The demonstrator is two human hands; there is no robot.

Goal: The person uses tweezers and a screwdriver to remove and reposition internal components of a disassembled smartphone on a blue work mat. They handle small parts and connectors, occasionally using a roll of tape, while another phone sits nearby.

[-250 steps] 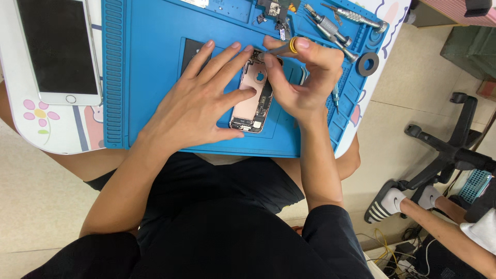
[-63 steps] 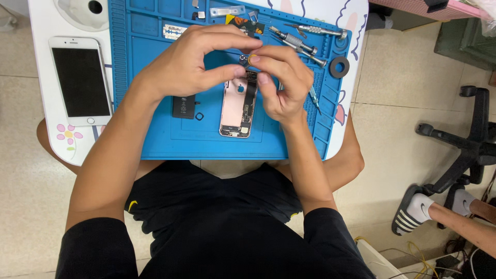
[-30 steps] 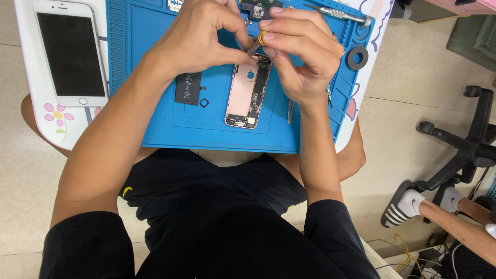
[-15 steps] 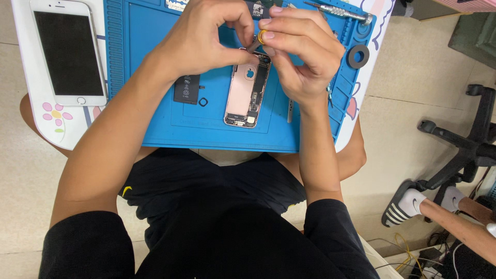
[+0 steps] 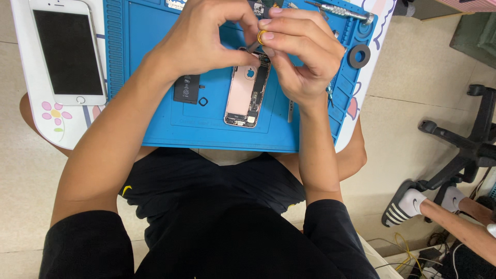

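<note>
Phone chassis open on blue mat, screen and battery already out. Left hand pinched at top edge; right hand gripping yellow-collared tool. Internals remain, judged mid-teardown

phone chassis: rose-gold, opened, internals up, flat on blue mat, top end under fingers
tool: yellow-collared, pinched above chassis top

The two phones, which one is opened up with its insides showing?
The pink phone on the blue mat, under both hands, is open. The white phone, off to the side, is closed, its dark screen up.
</note>
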